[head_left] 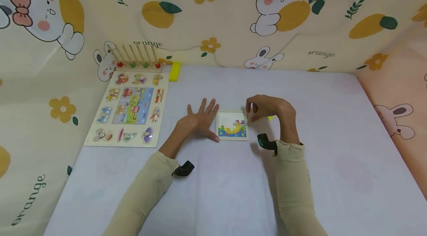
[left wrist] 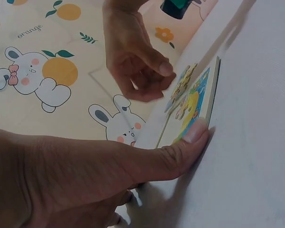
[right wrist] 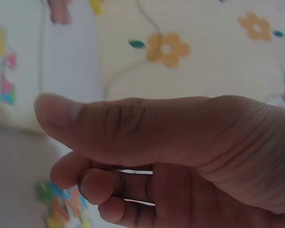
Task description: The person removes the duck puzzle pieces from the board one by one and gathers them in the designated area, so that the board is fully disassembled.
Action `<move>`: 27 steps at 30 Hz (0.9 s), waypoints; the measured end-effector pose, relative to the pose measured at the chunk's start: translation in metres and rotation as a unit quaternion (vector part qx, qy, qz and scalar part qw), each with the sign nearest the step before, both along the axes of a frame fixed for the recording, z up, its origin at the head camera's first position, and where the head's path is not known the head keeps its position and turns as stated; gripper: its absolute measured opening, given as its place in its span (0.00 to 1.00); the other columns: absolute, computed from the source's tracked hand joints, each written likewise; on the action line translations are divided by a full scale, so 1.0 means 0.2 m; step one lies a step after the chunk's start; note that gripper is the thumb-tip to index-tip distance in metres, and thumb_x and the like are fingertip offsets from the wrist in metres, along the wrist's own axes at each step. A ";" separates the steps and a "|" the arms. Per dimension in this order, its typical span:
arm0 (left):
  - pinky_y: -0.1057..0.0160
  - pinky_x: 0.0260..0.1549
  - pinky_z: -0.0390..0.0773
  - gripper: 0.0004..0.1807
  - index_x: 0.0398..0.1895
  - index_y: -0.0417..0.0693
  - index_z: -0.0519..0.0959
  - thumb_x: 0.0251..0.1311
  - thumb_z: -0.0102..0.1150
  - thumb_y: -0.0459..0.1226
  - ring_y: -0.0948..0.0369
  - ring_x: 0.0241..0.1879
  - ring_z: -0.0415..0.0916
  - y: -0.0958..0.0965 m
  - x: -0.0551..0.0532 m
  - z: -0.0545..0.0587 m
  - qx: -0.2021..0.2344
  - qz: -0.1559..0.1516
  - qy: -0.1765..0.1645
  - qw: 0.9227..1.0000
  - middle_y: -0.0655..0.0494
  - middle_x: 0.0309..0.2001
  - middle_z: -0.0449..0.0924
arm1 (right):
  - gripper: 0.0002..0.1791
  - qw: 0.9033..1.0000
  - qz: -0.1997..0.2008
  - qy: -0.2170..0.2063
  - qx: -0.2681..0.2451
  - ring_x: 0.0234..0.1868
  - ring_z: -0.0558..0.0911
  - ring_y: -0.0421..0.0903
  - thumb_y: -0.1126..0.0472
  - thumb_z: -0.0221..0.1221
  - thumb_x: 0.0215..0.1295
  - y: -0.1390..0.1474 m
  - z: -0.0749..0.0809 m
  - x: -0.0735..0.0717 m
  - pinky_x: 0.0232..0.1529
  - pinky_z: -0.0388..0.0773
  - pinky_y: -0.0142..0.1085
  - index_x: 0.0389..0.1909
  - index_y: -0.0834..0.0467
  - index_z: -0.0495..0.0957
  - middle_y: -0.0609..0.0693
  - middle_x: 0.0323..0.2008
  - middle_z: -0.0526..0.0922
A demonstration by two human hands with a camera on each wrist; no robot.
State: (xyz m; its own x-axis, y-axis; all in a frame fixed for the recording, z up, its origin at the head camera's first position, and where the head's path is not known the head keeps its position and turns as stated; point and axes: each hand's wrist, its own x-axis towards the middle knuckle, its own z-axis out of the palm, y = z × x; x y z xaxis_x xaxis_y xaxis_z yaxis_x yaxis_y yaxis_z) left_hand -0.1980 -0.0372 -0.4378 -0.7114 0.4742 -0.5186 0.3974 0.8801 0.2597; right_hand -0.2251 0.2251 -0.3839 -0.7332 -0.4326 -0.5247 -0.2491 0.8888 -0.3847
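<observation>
A small square jigsaw puzzle (head_left: 232, 133) in a pale frame lies on the table, with coloured pieces along its lower part and bare backing above. My left hand (head_left: 201, 120) spreads its fingers on the table beside it, the thumb (left wrist: 195, 130) resting on the near left edge. Over the frame's right side hovers my right hand (head_left: 267, 106), fingers loosely curled, with nothing visible between them. Loose jigsaw pieces (right wrist: 69, 209) lie beneath and beyond that hand; in the head view only a yellow bit (head_left: 270, 118) shows past the wrist.
On the left lies a large picture board (head_left: 90, 140) with vehicle and toy shapes. Behind it stands a rack of wooden rods (head_left: 143, 56) with red and green beads, beside a yellow block (head_left: 175, 72). Patterned cloth (head_left: 227, 25) walls off the table's back and sides.
</observation>
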 end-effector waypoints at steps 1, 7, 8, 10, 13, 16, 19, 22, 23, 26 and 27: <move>0.21 0.75 0.34 0.73 0.86 0.51 0.30 0.55 0.72 0.65 0.45 0.85 0.14 -0.01 0.01 -0.01 0.001 0.000 -0.005 1.000 0.51 0.85 0.15 | 0.15 1.000 0.012 -0.008 0.001 0.44 0.76 0.48 0.58 0.71 0.63 -0.03 -0.02 0.00 0.45 0.73 0.40 0.47 0.57 0.80 0.52 0.39 0.79; 0.21 0.75 0.35 0.73 0.86 0.51 0.31 0.55 0.71 0.66 0.45 0.85 0.15 -0.03 0.06 -0.03 0.002 0.002 -0.009 1.000 0.51 0.85 0.15 | 0.11 0.998 0.058 -0.030 0.002 0.38 0.77 0.44 0.59 0.75 0.60 -0.15 -0.11 0.01 0.41 0.74 0.34 0.37 0.58 0.83 0.49 0.34 0.82; 0.21 0.75 0.34 0.73 0.86 0.51 0.30 0.55 0.71 0.66 0.45 0.85 0.14 -0.03 0.06 -0.03 0.001 0.002 -0.010 1.000 0.51 0.85 0.15 | 0.11 0.998 0.058 -0.030 0.008 0.37 0.77 0.43 0.59 0.76 0.59 -0.17 -0.11 0.02 0.41 0.74 0.33 0.35 0.58 0.83 0.49 0.33 0.83; 0.21 0.75 0.34 0.73 0.86 0.51 0.30 0.55 0.71 0.65 0.45 0.85 0.14 -0.04 0.06 -0.02 0.000 0.003 -0.012 1.000 0.51 0.85 0.15 | 0.12 0.998 0.058 -0.020 0.023 0.36 0.78 0.43 0.59 0.77 0.57 -0.21 -0.11 0.03 0.39 0.74 0.33 0.32 0.58 0.83 0.49 0.32 0.83; 0.21 0.75 0.35 0.72 0.86 0.50 0.31 0.55 0.71 0.65 0.45 0.85 0.15 -0.05 0.06 -0.01 -0.004 0.003 -0.006 1.000 0.51 0.85 0.16 | 0.13 0.998 0.049 -0.005 0.048 0.35 0.78 0.43 0.60 0.78 0.54 -0.25 -0.10 0.03 0.37 0.74 0.33 0.29 0.58 0.81 0.47 0.30 0.82; 0.21 0.75 0.36 0.72 0.86 0.49 0.31 0.56 0.71 0.64 0.44 0.85 0.16 -0.05 0.05 -0.01 -0.002 0.005 0.001 1.000 0.50 0.86 0.17 | 0.14 0.997 0.037 0.005 0.065 0.35 0.77 0.43 0.61 0.78 0.53 -0.28 -0.09 0.03 0.37 0.72 0.34 0.28 0.58 0.79 0.47 0.29 0.80; 0.20 0.74 0.35 0.72 0.86 0.49 0.31 0.56 0.71 0.65 0.44 0.85 0.15 -0.04 0.03 -0.01 0.006 -0.001 0.000 1.000 0.50 0.85 0.16 | 0.15 0.997 0.033 0.008 0.075 0.35 0.75 0.44 0.62 0.77 0.55 -0.28 -0.09 0.03 0.37 0.71 0.34 0.28 0.57 0.77 0.47 0.29 0.78; 0.21 0.75 0.35 0.72 0.86 0.50 0.31 0.56 0.71 0.65 0.44 0.85 0.15 -0.02 0.02 -0.01 0.011 -0.004 -0.001 1.000 0.51 0.85 0.16 | 0.14 0.997 0.041 0.012 0.071 0.33 0.75 0.43 0.63 0.76 0.55 -0.25 -0.08 0.02 0.35 0.70 0.34 0.26 0.57 0.77 0.47 0.27 0.77; 0.21 0.75 0.35 0.72 0.86 0.50 0.31 0.56 0.70 0.65 0.45 0.85 0.15 -0.01 0.02 -0.01 0.009 -0.004 -0.002 1.000 0.51 0.85 0.15 | 0.14 0.997 0.045 0.014 0.065 0.32 0.74 0.43 0.64 0.76 0.55 -0.25 -0.08 0.02 0.34 0.70 0.33 0.26 0.57 0.77 0.46 0.27 0.77; 0.21 0.75 0.35 0.72 0.86 0.51 0.30 0.56 0.70 0.65 0.45 0.85 0.15 -0.01 0.01 -0.01 0.004 -0.004 -0.003 1.000 0.51 0.85 0.15 | 0.13 0.997 0.063 0.022 0.041 0.32 0.74 0.43 0.64 0.75 0.57 -0.22 -0.08 0.01 0.35 0.69 0.33 0.27 0.58 0.77 0.47 0.27 0.77; 0.21 0.75 0.36 0.72 0.86 0.50 0.30 0.56 0.70 0.66 0.45 0.85 0.15 -0.01 0.00 -0.02 0.000 -0.004 -0.003 1.000 0.51 0.85 0.15 | 0.13 0.997 0.071 0.024 0.029 0.32 0.74 0.43 0.64 0.74 0.59 -0.22 -0.08 0.01 0.36 0.69 0.34 0.28 0.58 0.77 0.47 0.28 0.77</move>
